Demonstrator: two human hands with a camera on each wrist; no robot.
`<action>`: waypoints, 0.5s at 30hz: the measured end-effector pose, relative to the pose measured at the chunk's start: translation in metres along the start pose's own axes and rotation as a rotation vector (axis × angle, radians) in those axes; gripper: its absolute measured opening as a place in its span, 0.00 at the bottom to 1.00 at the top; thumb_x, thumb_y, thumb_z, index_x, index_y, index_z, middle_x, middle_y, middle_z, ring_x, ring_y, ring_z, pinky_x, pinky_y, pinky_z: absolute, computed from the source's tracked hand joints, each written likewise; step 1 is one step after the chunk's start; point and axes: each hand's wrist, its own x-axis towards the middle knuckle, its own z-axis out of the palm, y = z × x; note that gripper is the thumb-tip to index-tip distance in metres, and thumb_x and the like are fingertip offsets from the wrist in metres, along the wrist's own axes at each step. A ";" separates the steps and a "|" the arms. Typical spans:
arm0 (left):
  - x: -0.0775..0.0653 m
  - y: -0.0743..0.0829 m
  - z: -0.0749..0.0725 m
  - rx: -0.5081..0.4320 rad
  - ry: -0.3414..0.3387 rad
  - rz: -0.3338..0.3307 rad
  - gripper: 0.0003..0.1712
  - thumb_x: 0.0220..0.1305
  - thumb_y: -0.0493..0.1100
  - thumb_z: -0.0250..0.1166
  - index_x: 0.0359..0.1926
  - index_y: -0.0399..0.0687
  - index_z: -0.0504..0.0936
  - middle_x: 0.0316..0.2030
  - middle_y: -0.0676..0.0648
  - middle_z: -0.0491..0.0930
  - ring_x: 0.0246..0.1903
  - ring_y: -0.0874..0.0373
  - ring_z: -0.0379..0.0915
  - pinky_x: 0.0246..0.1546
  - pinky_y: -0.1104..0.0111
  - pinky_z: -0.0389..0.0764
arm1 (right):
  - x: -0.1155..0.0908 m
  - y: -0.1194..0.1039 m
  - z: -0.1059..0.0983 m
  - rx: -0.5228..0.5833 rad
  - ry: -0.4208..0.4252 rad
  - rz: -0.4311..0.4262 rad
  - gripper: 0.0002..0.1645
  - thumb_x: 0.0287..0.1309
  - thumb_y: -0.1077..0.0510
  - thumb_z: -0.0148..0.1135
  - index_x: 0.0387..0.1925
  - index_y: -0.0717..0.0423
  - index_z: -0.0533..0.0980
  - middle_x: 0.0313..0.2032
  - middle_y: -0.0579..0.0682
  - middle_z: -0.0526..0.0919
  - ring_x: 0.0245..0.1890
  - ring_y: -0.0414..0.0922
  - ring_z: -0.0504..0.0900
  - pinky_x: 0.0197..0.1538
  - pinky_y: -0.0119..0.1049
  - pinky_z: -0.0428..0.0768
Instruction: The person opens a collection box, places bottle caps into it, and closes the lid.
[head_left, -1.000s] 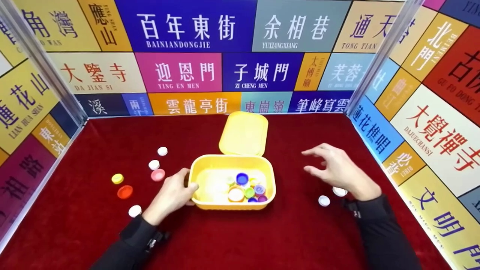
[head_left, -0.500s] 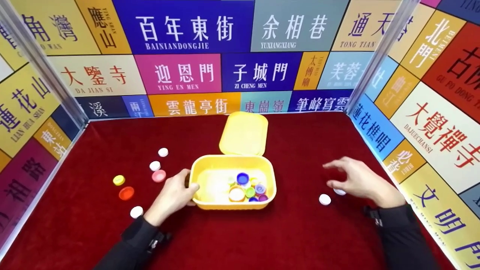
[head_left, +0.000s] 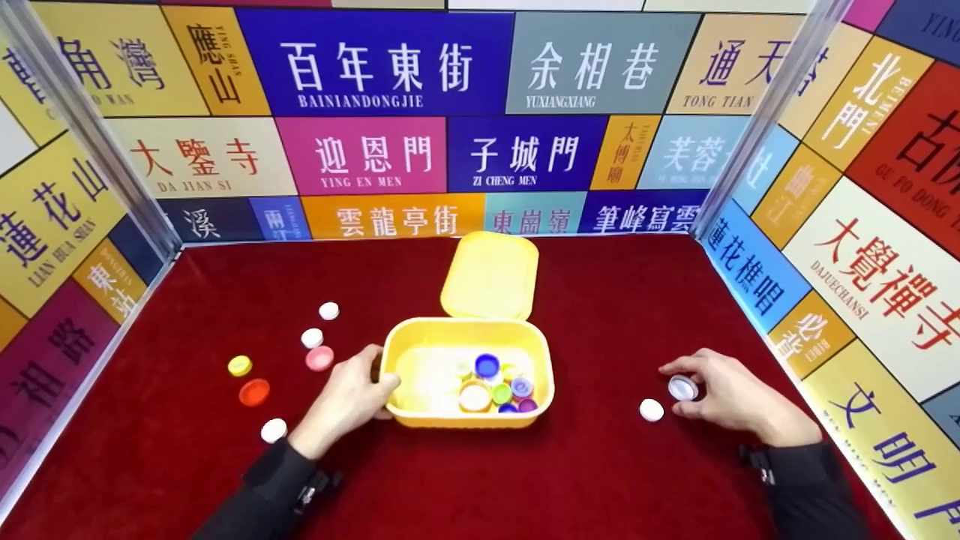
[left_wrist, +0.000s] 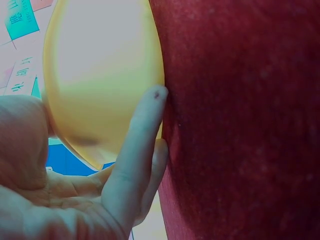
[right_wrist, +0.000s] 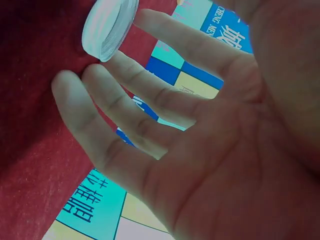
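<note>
My left hand (head_left: 352,388) grips the left wall of a yellow plastic box (head_left: 409,421), thumb over the rim and fingers outside. In the left wrist view the fingers (left_wrist: 135,145) lie along the box's outer wall (left_wrist: 100,85). Inside the box several coloured bottle caps cluster at the right, among them a dark blue cap (head_left: 487,365). On the right, my right hand (head_left: 731,394) has thumb and forefinger on either side of a white bottle cap (head_left: 682,388). In the right wrist view that cap (right_wrist: 110,27) is close to the extended fingertips; whether they touch it is unclear.
Another white cap (head_left: 652,410) lies left of the right hand. Left of the box are scattered a red cap (head_left: 254,392), a yellow cap (head_left: 240,365), a pink cap (head_left: 319,358) and several white ones. Behind the box lies its yellow lid (head_left: 491,276). Printed panels enclose the red cloth.
My right hand has moved right and down toward the front, reaching the white cap at the right. My left hand keeps its grip on the box. The head view has tilted slightly.
</note>
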 end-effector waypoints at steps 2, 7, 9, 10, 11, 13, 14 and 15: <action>0.000 0.000 0.000 0.002 -0.001 0.000 0.24 0.73 0.36 0.65 0.67 0.36 0.83 0.50 0.36 0.91 0.34 0.50 0.95 0.28 0.59 0.98 | -0.001 0.000 0.001 0.000 0.003 0.005 0.29 0.53 0.60 0.91 0.58 0.52 0.93 0.48 0.50 0.89 0.45 0.47 0.85 0.49 0.38 0.86; 0.000 0.000 0.000 0.006 0.000 -0.007 0.24 0.74 0.36 0.65 0.68 0.36 0.83 0.51 0.36 0.91 0.33 0.52 0.95 0.29 0.59 0.99 | 0.000 -0.001 0.003 0.020 0.012 0.010 0.23 0.53 0.65 0.89 0.52 0.50 0.94 0.44 0.49 0.88 0.42 0.46 0.85 0.44 0.32 0.84; 0.000 0.000 0.000 0.004 0.001 -0.010 0.24 0.74 0.36 0.65 0.68 0.36 0.83 0.51 0.35 0.90 0.34 0.51 0.95 0.29 0.58 0.99 | 0.000 -0.002 0.005 0.027 0.014 0.013 0.22 0.53 0.67 0.88 0.50 0.50 0.94 0.44 0.49 0.88 0.42 0.47 0.85 0.43 0.32 0.84; 0.000 0.000 0.000 0.001 0.001 -0.009 0.24 0.75 0.36 0.65 0.69 0.36 0.83 0.51 0.35 0.90 0.34 0.51 0.95 0.29 0.58 0.99 | 0.001 -0.002 0.006 0.030 0.016 0.016 0.22 0.53 0.67 0.87 0.50 0.50 0.94 0.43 0.49 0.88 0.42 0.47 0.86 0.43 0.31 0.84; 0.000 0.000 0.000 0.000 -0.001 -0.005 0.24 0.75 0.36 0.65 0.69 0.35 0.83 0.51 0.35 0.90 0.35 0.50 0.95 0.29 0.58 0.99 | 0.001 -0.001 0.007 0.029 0.018 0.021 0.21 0.53 0.68 0.87 0.49 0.50 0.94 0.43 0.49 0.88 0.42 0.47 0.86 0.43 0.31 0.84; -0.001 0.000 0.001 -0.004 0.001 -0.007 0.24 0.75 0.36 0.66 0.69 0.36 0.83 0.51 0.34 0.90 0.35 0.50 0.95 0.29 0.58 0.99 | 0.000 -0.001 0.008 0.026 0.025 0.024 0.21 0.53 0.68 0.86 0.48 0.49 0.95 0.43 0.48 0.89 0.42 0.48 0.86 0.44 0.32 0.84; -0.001 -0.001 0.001 -0.003 0.001 -0.010 0.24 0.75 0.36 0.66 0.69 0.36 0.83 0.51 0.35 0.90 0.35 0.50 0.95 0.29 0.58 0.99 | 0.000 -0.001 0.009 0.028 0.029 0.025 0.20 0.53 0.69 0.86 0.47 0.50 0.95 0.43 0.48 0.89 0.42 0.48 0.86 0.43 0.32 0.84; -0.001 -0.002 0.002 -0.002 0.001 -0.012 0.24 0.75 0.36 0.66 0.69 0.36 0.83 0.51 0.35 0.90 0.35 0.50 0.95 0.29 0.58 0.99 | 0.000 0.000 0.009 0.029 0.032 0.024 0.20 0.54 0.69 0.85 0.47 0.50 0.95 0.42 0.48 0.89 0.42 0.48 0.87 0.43 0.32 0.85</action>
